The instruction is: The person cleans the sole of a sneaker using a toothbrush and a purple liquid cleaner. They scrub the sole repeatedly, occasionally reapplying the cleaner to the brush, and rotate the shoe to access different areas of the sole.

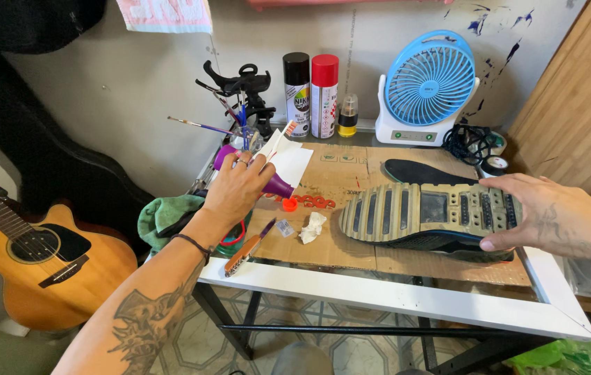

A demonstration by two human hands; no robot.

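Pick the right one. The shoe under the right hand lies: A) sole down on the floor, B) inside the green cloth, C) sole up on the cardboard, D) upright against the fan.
C: the shoe shows its ridged tread facing up, resting on the cardboard, with the right hand gripping its heel end.

The shoe (pixel 427 215) lies sole-up on the cardboard (pixel 337 177), at the right side of the table (pixel 392 295). Behind it stands the fan (pixel 426 87); left of the fan stand two spray cans (pixel 310 96). A guitar (pixel 28 260) leans left of the table.
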